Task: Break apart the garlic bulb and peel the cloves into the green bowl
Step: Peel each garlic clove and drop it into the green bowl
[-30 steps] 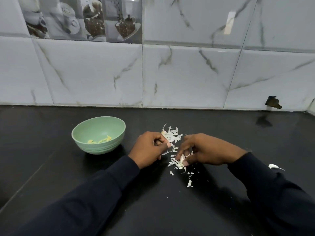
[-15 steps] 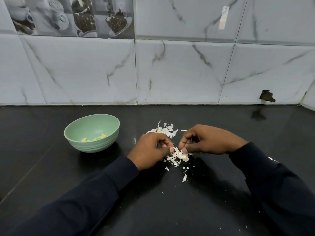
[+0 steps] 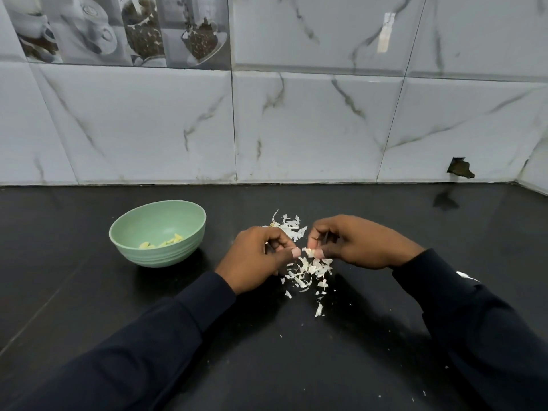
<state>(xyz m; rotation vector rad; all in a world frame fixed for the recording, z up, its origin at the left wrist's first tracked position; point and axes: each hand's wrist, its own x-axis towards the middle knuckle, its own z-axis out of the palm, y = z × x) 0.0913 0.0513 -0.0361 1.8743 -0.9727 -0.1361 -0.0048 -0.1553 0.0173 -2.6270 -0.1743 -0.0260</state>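
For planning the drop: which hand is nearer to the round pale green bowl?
Left. The left hand is just right of the round pale green bowl, not touching it; the right hand is farther right, past the left. Both pinch a small garlic clove.

Both hands meet over the papery skins [image 3: 308, 269]: left hand [image 3: 258, 259] and right hand [image 3: 355, 241] pinch one garlic clove [image 3: 308, 252], green bowl [image 3: 189, 247] off left holding peeled cloves [image 3: 166, 242].

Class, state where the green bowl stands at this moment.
In the head view the green bowl stands on the black counter, to the left of the left hand and apart from it.
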